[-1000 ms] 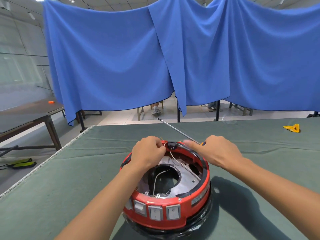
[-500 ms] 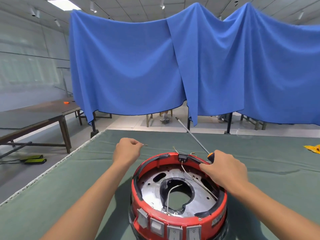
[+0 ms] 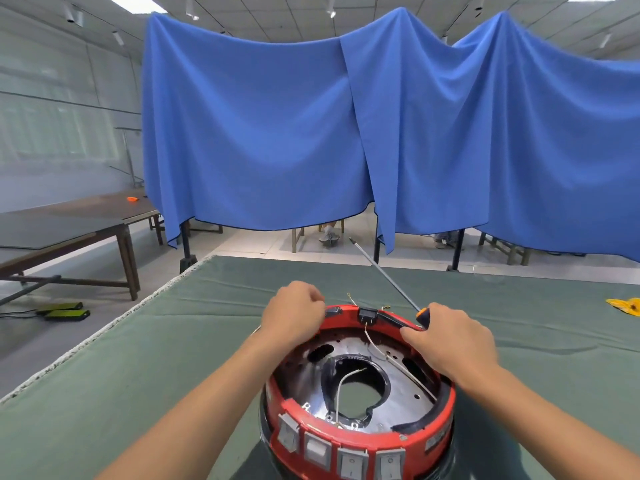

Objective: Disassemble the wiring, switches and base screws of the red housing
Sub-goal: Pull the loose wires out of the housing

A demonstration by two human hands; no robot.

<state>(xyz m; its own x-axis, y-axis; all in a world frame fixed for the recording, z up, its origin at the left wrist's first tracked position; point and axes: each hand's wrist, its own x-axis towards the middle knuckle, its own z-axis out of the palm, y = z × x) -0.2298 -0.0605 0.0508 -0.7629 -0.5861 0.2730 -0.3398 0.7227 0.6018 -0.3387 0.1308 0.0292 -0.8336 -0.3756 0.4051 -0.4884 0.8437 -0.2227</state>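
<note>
Left fingers: curled in at the far-left rim of the red housing [image 3: 360, 393], knuckles up; they seem to pinch something small there, though what cannot be told.
Left hand [image 3: 294, 318]: resting over the rim, just left of the black connector block [image 3: 367, 315].
Right fingers: wrapped round the orange-and-black handle of a screwdriver [image 3: 388, 276], fingertips reaching onto the black trim of the rim.
Right hand [image 3: 450, 341]: on the far-right rim; the tool's long shaft points up and away to the far left, its tip clear of any screw.
Housing: upside down on the green table cloth [image 3: 173, 358], near the person, base plate [image 3: 408, 393] exposed, row of grey switches [image 3: 343, 455] along the near wall.
Wiring: white wires [image 3: 391, 358] run from the connector block across the plate; another loops through the central opening.
Step in hand: apparently the wiring, worked at the far rim by the connector.
Next move: likely freeing the wire ends from the block, which asks for a fine pinch while the other hand steadies the housing; the screwdriver must be turned tip-down before any base screw.
Beyond: blue curtains [image 3: 259, 133] hang behind the table.
</note>
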